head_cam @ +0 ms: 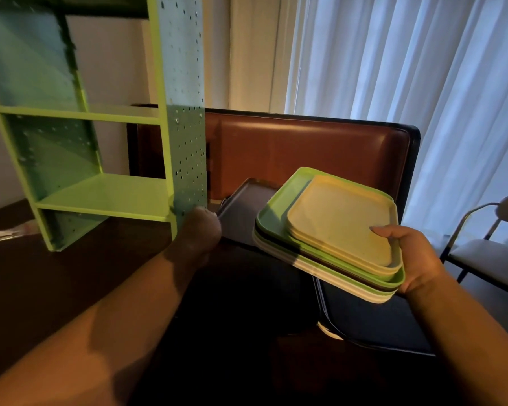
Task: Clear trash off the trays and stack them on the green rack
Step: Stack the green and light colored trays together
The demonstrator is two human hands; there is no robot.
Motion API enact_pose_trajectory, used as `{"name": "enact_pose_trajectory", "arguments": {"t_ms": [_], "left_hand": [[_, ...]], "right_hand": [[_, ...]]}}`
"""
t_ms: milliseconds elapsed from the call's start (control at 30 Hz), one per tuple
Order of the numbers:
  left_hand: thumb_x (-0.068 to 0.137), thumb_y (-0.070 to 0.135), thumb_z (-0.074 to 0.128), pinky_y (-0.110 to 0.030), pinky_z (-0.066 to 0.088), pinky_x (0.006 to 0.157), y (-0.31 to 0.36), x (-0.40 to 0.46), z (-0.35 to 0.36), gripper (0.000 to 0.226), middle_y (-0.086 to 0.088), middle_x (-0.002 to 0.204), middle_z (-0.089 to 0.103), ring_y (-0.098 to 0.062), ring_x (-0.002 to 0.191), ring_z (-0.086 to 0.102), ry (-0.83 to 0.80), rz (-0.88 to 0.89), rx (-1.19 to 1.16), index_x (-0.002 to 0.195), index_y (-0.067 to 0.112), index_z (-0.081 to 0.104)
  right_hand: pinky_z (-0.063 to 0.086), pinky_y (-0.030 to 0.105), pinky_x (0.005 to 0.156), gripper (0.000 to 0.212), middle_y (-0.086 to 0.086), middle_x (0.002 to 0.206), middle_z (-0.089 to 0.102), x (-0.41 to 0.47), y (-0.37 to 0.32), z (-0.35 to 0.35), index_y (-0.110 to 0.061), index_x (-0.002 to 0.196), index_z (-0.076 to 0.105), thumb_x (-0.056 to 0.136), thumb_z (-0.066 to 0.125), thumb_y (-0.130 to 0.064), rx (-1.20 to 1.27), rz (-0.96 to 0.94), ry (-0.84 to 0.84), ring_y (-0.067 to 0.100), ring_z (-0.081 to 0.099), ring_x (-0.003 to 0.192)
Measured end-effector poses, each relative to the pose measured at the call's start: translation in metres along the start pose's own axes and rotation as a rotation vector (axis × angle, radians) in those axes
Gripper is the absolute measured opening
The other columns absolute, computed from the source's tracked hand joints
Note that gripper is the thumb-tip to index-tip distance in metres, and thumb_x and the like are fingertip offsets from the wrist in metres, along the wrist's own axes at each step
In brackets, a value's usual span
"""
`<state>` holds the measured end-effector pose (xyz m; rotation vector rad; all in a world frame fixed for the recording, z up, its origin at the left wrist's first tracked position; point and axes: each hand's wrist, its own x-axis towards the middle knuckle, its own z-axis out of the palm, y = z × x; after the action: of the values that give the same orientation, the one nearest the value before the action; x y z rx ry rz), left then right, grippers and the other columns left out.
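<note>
My right hand (414, 259) grips the near right edge of a stack of several trays (332, 230), cream ones on top of a green one with paler ones beneath, held tilted above the table. My left hand (201, 227) reaches forward to the corner of a dark grey tray (241, 209) that lies beside the green rack (106, 194); its fingers are hidden behind the hand. The rack stands at the left on the dark table, with its shelves bare. A dark blue tray (370, 323) lies on the table under the held stack.
A brown padded bench back (305, 145) runs behind the table. White curtains (408, 60) hang at the right. A metal-framed chair (487, 244) stands at the far right. The dark table (71, 273) stretches toward me at the left.
</note>
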<state>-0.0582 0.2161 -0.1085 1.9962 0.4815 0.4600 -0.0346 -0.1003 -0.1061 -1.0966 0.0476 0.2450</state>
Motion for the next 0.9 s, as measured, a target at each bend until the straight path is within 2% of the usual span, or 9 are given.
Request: {"name": "enact_pose_trajectory", "arguments": {"t_ms": [33,100,200,367,500,600,700,800,900], "left_hand": [[0.102,0.010,0.040,-0.020,0.042,0.048,0.000,-0.004,-0.003,0.027,-0.019,0.090,0.061,-0.025,0.072,0.053,0.010,0.016,-0.025,0.111,-0.005,0.062],[0.104,0.018,0.043,-0.031,0.051,0.064,0.002,-0.014,-0.006,0.024,-0.009,0.082,0.061,-0.026,0.076,0.060,0.025,0.040,-0.092,0.103,0.005,0.062],[0.102,0.024,0.046,-0.050,0.057,0.083,0.006,-0.029,-0.007,0.026,-0.014,0.092,0.068,-0.033,0.090,0.067,0.014,0.013,-0.319,0.102,0.007,0.065],[0.101,0.022,0.047,-0.042,0.059,0.074,0.006,-0.060,0.004,0.023,-0.019,0.107,0.069,-0.032,0.098,0.069,-0.189,-0.115,-0.681,0.110,0.007,0.062],[0.100,0.018,0.042,-0.039,0.059,0.066,0.004,-0.069,0.002,0.027,-0.021,0.115,0.067,-0.035,0.106,0.066,-0.367,-0.192,-0.788,0.108,0.006,0.066],[0.102,0.046,0.036,-0.056,0.049,0.099,0.008,-0.066,-0.004,0.058,-0.024,0.113,0.070,-0.041,0.112,0.063,-0.618,-0.302,-0.802,0.097,0.006,0.078],[0.086,0.067,0.047,-0.055,0.043,0.105,0.016,-0.058,-0.012,0.070,-0.026,0.117,0.069,-0.043,0.113,0.063,-0.766,-0.262,-0.689,0.112,0.007,0.072],[0.072,0.062,0.065,-0.058,0.045,0.103,0.022,-0.054,-0.016,0.067,-0.023,0.119,0.068,-0.042,0.111,0.065,-0.694,-0.148,-0.518,0.117,0.012,0.062],[0.080,0.046,0.072,-0.047,0.057,0.089,0.018,-0.048,-0.015,0.035,-0.010,0.100,0.074,-0.031,0.097,0.071,-0.459,0.010,-0.407,0.100,0.018,0.065]], "right_hand": [[0.061,0.054,0.064,0.044,0.020,0.105,0.072,-0.005,-0.001,0.002,-0.010,0.135,0.057,0.092,0.048,-0.009,0.015,0.001,-0.008,0.042,0.068,0.091],[0.061,0.052,0.066,0.042,0.019,0.101,0.073,-0.012,-0.005,0.002,-0.009,0.133,0.058,0.092,0.047,-0.010,0.015,0.006,-0.023,0.042,0.068,0.090],[0.060,0.050,0.070,0.037,0.018,0.095,0.075,-0.023,-0.009,0.005,-0.008,0.127,0.061,0.094,0.046,-0.013,0.016,0.018,-0.052,0.040,0.068,0.088],[0.062,0.048,0.061,0.030,0.018,0.089,0.076,-0.039,-0.015,0.010,-0.005,0.118,0.063,0.096,0.044,-0.012,-0.007,0.028,-0.119,0.037,0.073,0.073],[0.062,0.050,0.062,0.033,0.018,0.092,0.076,-0.042,-0.011,0.012,-0.005,0.121,0.063,0.096,0.043,-0.009,-0.004,-0.019,-0.118,0.036,0.075,0.074],[0.062,0.047,0.059,0.035,0.018,0.092,0.077,-0.040,-0.009,0.010,-0.003,0.123,0.063,0.095,0.042,-0.006,-0.026,-0.026,-0.112,0.035,0.075,0.073],[0.062,0.047,0.066,0.043,0.022,0.108,0.073,-0.035,-0.007,0.014,-0.005,0.131,0.060,0.090,0.049,-0.003,-0.106,-0.106,-0.116,0.036,0.074,0.083],[0.057,0.055,0.087,0.064,0.023,0.128,0.066,-0.026,-0.003,0.026,-0.012,0.139,0.055,0.077,0.062,-0.001,-0.223,-0.299,-0.149,0.041,0.069,0.105],[0.054,0.053,0.095,0.056,0.015,0.127,0.069,-0.016,0.006,0.048,-0.018,0.144,0.050,0.091,0.064,-0.004,-0.281,-0.459,-0.122,0.035,0.068,0.111]]}}
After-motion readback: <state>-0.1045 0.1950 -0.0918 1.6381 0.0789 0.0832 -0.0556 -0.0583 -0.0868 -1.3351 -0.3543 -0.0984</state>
